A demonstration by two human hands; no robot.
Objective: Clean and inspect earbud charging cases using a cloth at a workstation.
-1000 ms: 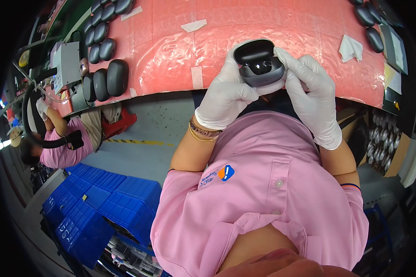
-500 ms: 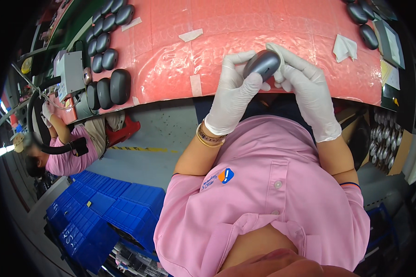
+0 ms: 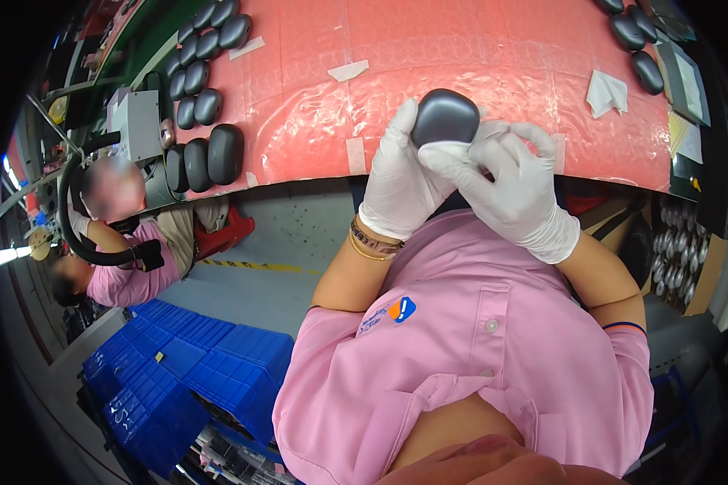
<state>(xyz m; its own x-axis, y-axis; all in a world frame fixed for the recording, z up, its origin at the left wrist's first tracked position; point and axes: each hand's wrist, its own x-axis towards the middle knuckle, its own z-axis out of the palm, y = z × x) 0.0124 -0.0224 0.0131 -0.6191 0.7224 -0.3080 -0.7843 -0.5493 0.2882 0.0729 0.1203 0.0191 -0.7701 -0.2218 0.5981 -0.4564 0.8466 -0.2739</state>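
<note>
A smooth, dark grey rounded case [image 3: 446, 115], shaped like an earbud charging case, is held over the table's front edge with its broad face up. My left hand [image 3: 400, 174], in a white glove, is closed round its left side and underside. Against the case's lower edge press the bent fingers of my right hand [image 3: 514, 174], gloved too. White material lies along that edge; whether it is glove or a cloth, I cannot tell. What the right fingers pinch, if anything, is hidden.
Several similar cases [image 3: 196, 77] stand in rows at the table's left, with larger dark ones [image 3: 225, 153] nearer. More cases [image 3: 647, 71] and a white cloth [image 3: 607, 93] lie right on the pink-covered table [image 3: 299, 105]. Blue bins [image 3: 234, 364] and a co-worker [image 3: 129, 271] are at left.
The case has been turned so its broad face shows. My right hand has come down and left, from the case's right side to its lower edge.
</note>
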